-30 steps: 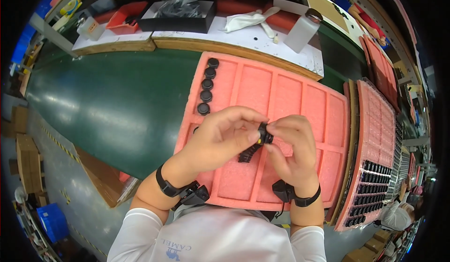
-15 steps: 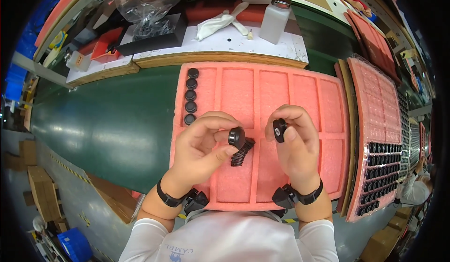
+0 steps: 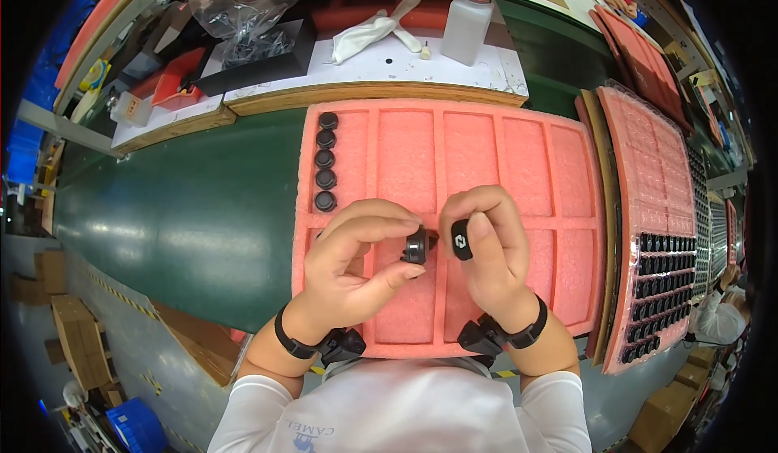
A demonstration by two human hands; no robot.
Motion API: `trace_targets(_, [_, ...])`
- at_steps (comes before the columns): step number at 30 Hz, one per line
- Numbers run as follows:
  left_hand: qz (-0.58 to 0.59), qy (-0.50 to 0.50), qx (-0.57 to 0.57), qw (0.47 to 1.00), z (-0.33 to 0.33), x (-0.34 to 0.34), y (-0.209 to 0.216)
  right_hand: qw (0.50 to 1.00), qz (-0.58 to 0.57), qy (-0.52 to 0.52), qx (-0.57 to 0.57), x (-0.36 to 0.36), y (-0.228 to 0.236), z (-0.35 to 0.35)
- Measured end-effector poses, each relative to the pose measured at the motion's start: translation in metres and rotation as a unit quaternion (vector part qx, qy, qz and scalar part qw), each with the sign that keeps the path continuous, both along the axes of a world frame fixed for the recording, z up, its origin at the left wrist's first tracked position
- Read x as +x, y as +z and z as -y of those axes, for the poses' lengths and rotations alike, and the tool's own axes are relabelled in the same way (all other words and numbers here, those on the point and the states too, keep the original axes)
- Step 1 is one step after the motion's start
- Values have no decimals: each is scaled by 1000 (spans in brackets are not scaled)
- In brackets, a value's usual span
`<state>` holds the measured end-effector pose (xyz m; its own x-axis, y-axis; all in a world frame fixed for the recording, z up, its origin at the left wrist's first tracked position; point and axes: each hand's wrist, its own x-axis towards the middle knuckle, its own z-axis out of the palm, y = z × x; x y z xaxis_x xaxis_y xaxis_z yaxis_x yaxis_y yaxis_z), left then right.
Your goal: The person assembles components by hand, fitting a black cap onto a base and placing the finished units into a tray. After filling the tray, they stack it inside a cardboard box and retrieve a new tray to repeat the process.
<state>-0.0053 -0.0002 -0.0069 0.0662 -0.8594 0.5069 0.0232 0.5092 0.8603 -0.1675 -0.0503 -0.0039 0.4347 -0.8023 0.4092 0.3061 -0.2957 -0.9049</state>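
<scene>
My left hand [image 3: 350, 260] pinches a small round black part [image 3: 415, 246] between thumb and fingertips, its ribbed side turned toward my right hand. Close beside it, my right hand [image 3: 496, 250] grips a black disc-like cap [image 3: 461, 240] with a white mark on its face. A narrow gap separates the two pieces. Both hands hover over a pink foam tray [image 3: 474, 157] divided into shallow compartments. Several round black parts [image 3: 325, 158] stand in a column along the tray's upper-left compartment. Loose black pieces behind my left hand are almost wholly hidden.
Beyond the tray, a white shelf [image 3: 316, 80] carries white gloves [image 3: 373, 35], a translucent bottle [image 3: 468, 23] and a plastic bag [image 3: 247, 15] in a black box. At right lean pink trays [image 3: 644, 169] with rows of black parts. A green bench [image 3: 178, 218] extends left.
My right hand has moved left with the cap, toward the part in my left hand. The part in my left hand has turned sideways. The whole view has shifted slightly.
</scene>
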Motion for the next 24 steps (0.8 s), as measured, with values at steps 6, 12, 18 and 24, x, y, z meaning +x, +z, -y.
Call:
trace_targets(6, [89,14,-33,995,1,3,1,997,-78,-10,12,4,8,-6])
trace_targets(12, [120,12,-42,992,0,4,5,1000,-11,11,-11,0,4,-5])
trace_targets(18, [119,25,-54,991,-1,4,5,990,-94,-8,-103,-2,0,0])
trace_targets(24, [127,33,-66,989,0,3,4,997,-54,19,-54,1,-5,-5])
